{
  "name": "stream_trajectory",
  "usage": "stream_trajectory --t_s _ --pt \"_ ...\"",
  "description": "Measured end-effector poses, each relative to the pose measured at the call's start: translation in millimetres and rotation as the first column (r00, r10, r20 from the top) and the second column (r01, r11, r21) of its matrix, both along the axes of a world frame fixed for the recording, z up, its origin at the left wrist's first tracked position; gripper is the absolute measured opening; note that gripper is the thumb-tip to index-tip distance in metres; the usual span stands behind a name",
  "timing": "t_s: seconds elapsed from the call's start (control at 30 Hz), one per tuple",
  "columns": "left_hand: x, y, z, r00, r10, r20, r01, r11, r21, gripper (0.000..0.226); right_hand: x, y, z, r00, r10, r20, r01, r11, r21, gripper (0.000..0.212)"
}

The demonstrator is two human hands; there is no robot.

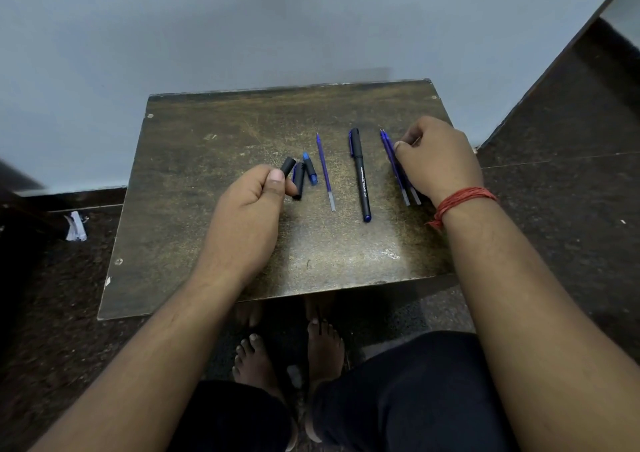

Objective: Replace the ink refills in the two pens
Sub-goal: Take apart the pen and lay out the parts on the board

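Your left hand (256, 195) grips the black plastic pen barrel (288, 167) over the worn brown bench (214, 244); hold it steady. Beyond, your right hand (440, 161) pinches the two blue refills (393, 161) lying beside the capped black pen (360, 174). Lift only one refill, tip forward, and leave the single blue refill (325, 171) alone.

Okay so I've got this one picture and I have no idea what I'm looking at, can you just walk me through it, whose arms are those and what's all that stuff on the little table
There is no machine here. The single picture comes from a camera worn on a person's head, looking down at their own arms. On the small brown table lie a capped black pen, one loose blue refill, a blue tip piece and a black cap. The left hand grips a black pen barrel. The right hand, with a red thread at the wrist, rests on two more refills.
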State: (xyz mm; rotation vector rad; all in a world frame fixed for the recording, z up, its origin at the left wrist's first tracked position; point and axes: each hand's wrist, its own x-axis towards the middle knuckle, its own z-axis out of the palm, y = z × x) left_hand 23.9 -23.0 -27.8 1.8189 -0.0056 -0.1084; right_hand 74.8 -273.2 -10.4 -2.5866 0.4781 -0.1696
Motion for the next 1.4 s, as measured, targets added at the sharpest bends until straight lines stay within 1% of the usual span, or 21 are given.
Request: stream_trajectory --t_s 0.17,0.27,0.33,0.37,0.47,0.57,0.77,0.9,0.93,1.0,1.13,1.23,1.3,1.4 --pt "-1 0 0 1.0 -0.001 0.001 0.001 1.0 0.005 0.035 -3 2 3 1.0 -0.009 0.009 0.009 1.0 0.006 0.01" --pt "0 0 1 1.0 0.002 0.002 -0.002 1.0 0.002 0.036 -5 12 13 0.992 -0.026 0.12 0.023 0.999 0.029 0.011" --pt "0 0 2 1.0 0.008 0.007 -0.008 1.0 0.003 0.037 -8 27 22 0.983 0.039 0.18 -0.038 0.999 -0.009 0.013" --pt "1 0 2 1.0 0.009 0.008 -0.009 1.0 0.004 0.038 -10 37 26 0.98 0.096 0.175 -0.088 0.995 -0.052 0.014" --pt "0 0 4 1.0 0.014 0.005 -0.014 1.0 0.005 0.035 -16 65 25 0.961 0.267 0.069 -0.251 0.952 -0.175 0.017" --pt "0 0 5 1.0 0.025 0.003 -0.025 1.0 0.011 0.034 -17 77 19 0.938 0.344 -0.039 -0.343 0.908 -0.241 0.019" --pt "-1 -1 8 0.999 0.036 -0.002 -0.036 0.999 0.033 0.034 -21 83 22 0.922 0.36 -0.141 -0.386 0.873 -0.297 0.018" --pt "-1 -1 9 0.999 0.038 -0.007 -0.038 0.999 0.028 0.033 -21 86 21 0.919 0.355 -0.172 -0.393 0.854 -0.342 0.011" --pt "-1 -1 9 0.999 0.041 -0.008 -0.041 0.999 0.025 0.033 -20 87 21 0.921 0.349 -0.175 -0.389 0.853 -0.347 0.012" --pt "-1 -1 9 0.999 0.042 -0.009 -0.042 0.999 0.021 0.033 -20 89 22 0.926 0.329 -0.188 -0.376 0.858 -0.35 0.023" --pt "-1 -1 10 0.999 0.043 -0.006 -0.043 0.999 0.016 0.033 -19 94 24 0.927 0.307 -0.215 -0.367 0.863 -0.348 0.028" --pt "0 -1 10 0.999 0.043 -0.009 -0.043 0.999 0.004 0.033 -18 93 27 0.934 0.289 -0.212 -0.343 0.892 -0.294 0.036" --pt "-1 -1 10 0.999 0.044 -0.007 -0.044 0.999 0.011 0.033 -18 90 34 0.953 0.269 -0.142 -0.294 0.933 -0.209 0.033" --pt "-1 0 12 0.999 0.047 -0.002 -0.047 0.998 0.031 0.033 -19 87 41 0.972 0.231 -0.043 -0.231 0.973 -0.014 0.026"
